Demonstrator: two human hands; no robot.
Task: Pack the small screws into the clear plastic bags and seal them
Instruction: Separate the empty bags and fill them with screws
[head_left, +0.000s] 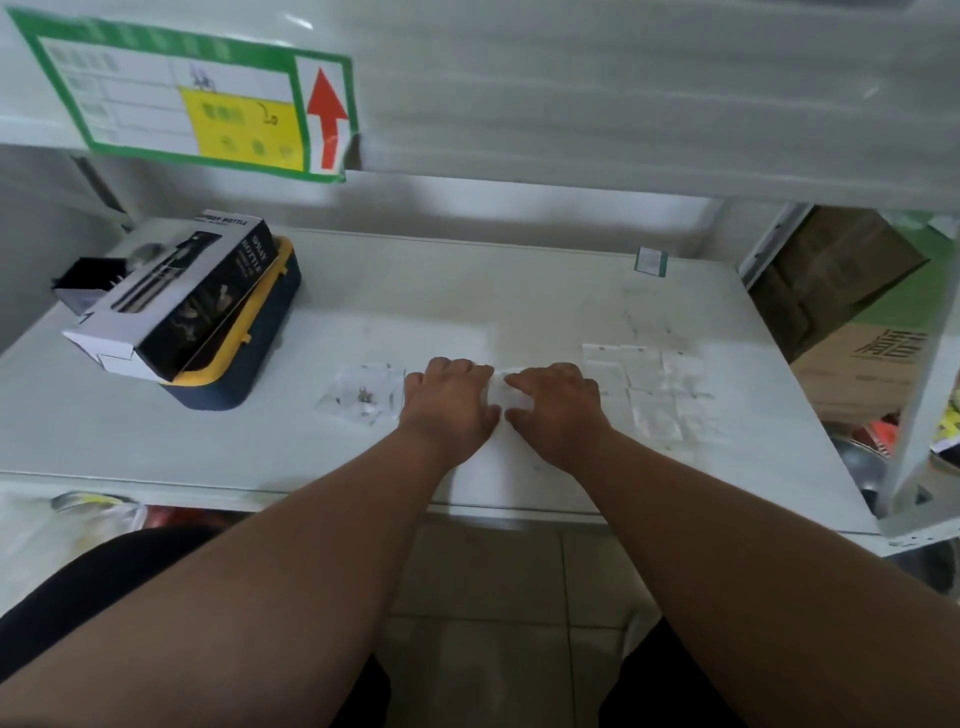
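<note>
The left hand (451, 397) and right hand (557, 404) pinch 1 clear bag (500, 391) between them, long axis spanning hand to hand. Loose screws (363, 397) lie just outboard of the left hand, which is nearer. Spare bags (654, 384) lie outboard of the right hand.

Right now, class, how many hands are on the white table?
2. The left hand and the right hand lie side by side near the table's front edge, both on a clear plastic bag.
</note>
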